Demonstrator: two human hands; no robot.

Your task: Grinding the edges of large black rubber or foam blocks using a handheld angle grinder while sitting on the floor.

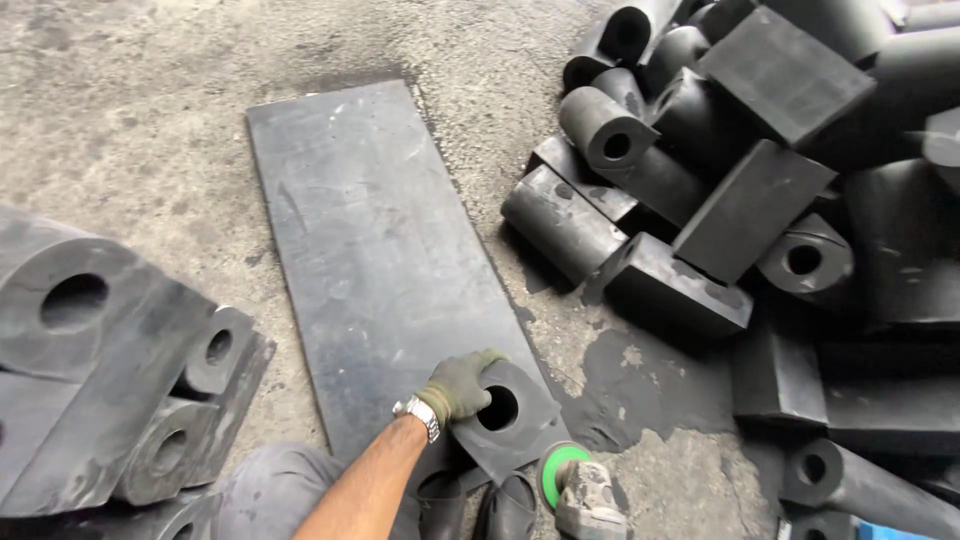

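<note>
Left hand [460, 385] wears an olive work glove, silver wristwatch [419, 414], possibly grey trousers [270, 490].

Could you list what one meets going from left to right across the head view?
Stack of black rubber blocks with holes → flat dark slab → gloved left hand on a holed block → green-disc grinder → big pile of rubber blocks.
</note>
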